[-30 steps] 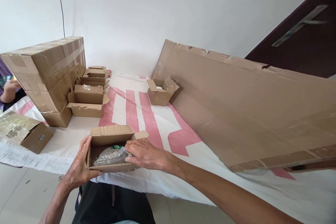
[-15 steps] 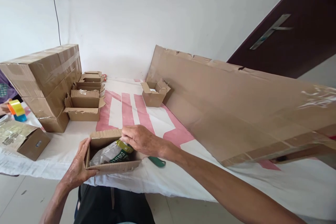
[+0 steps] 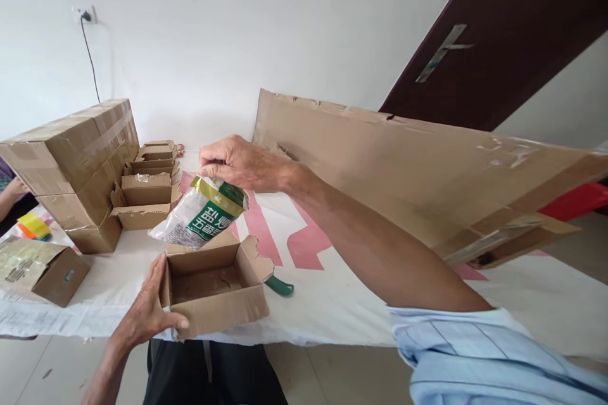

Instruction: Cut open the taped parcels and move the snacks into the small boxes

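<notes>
My right hand [image 3: 240, 163] pinches the top of a clear plastic bag [image 3: 209, 212] with green, yellow and white printing. The bag hangs tilted above and behind an open cardboard box [image 3: 223, 307] at the table's near edge. Gripping that box at its left end is my left hand [image 3: 151, 304], thumb on the near wall and fingers along the side. The inside of the box shows bare brown cardboard. A green handle [image 3: 280, 286] pokes out beside the box's right end; the rest of that tool is hidden.
Taped cartons [image 3: 85, 164] are stacked at the left, with several open boxes [image 3: 145, 202] beside them. A closed box [image 3: 42, 269] and a tape dispenser [image 3: 33, 226] lie front left, near another person's arm [image 3: 12, 193]. A large cardboard sheet [image 3: 370, 171] leans along the right.
My right hand has lifted the bag up out of the box and slightly left. My left hand stays on the box. The other person's hand has left the tape dispenser.
</notes>
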`<action>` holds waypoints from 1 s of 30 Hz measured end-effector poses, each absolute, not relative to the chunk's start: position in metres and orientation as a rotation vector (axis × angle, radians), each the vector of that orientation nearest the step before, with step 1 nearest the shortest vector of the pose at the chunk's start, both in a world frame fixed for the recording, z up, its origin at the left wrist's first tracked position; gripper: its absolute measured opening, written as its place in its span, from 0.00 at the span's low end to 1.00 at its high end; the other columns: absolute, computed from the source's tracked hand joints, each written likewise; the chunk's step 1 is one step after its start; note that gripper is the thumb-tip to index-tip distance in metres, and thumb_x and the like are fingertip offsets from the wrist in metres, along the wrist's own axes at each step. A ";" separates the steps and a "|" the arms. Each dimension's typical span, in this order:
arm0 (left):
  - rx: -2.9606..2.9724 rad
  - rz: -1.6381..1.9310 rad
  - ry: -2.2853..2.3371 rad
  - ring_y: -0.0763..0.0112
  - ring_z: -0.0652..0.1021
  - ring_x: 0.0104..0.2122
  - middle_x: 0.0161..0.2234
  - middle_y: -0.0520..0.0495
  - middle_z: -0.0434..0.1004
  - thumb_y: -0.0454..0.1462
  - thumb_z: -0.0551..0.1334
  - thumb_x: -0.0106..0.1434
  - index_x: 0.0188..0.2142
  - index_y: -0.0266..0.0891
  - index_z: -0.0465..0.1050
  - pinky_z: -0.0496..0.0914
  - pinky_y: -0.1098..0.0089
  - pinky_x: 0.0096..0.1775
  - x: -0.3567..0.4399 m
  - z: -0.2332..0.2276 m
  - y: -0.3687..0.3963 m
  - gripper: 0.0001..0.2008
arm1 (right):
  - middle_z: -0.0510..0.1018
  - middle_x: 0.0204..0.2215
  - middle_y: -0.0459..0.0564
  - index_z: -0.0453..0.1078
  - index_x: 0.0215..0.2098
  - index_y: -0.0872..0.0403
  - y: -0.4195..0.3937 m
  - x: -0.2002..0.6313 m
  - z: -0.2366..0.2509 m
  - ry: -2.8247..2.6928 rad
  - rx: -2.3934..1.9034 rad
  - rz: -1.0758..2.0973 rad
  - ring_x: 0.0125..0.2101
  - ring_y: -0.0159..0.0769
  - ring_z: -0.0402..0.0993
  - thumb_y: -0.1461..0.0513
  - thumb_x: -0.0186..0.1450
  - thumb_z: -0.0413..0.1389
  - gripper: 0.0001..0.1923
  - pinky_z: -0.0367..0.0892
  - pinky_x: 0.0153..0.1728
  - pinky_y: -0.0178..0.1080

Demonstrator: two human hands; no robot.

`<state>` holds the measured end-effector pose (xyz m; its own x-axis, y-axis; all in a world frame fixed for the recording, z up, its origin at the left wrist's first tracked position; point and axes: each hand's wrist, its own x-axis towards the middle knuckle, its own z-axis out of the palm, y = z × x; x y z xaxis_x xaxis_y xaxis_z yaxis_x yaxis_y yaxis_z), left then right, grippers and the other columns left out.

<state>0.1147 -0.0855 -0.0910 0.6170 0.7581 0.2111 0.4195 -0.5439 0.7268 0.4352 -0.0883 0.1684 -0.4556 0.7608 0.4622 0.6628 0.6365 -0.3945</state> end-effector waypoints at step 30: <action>1.286 1.061 0.687 0.56 0.85 0.37 0.40 0.40 0.89 0.43 0.84 0.39 0.42 0.33 0.85 0.78 0.59 0.45 0.192 -0.008 0.013 0.30 | 0.82 0.45 0.57 0.73 0.54 0.53 -0.027 0.402 -0.008 -1.280 -1.014 1.099 0.38 0.46 0.79 0.40 0.56 0.71 0.38 0.77 0.34 0.45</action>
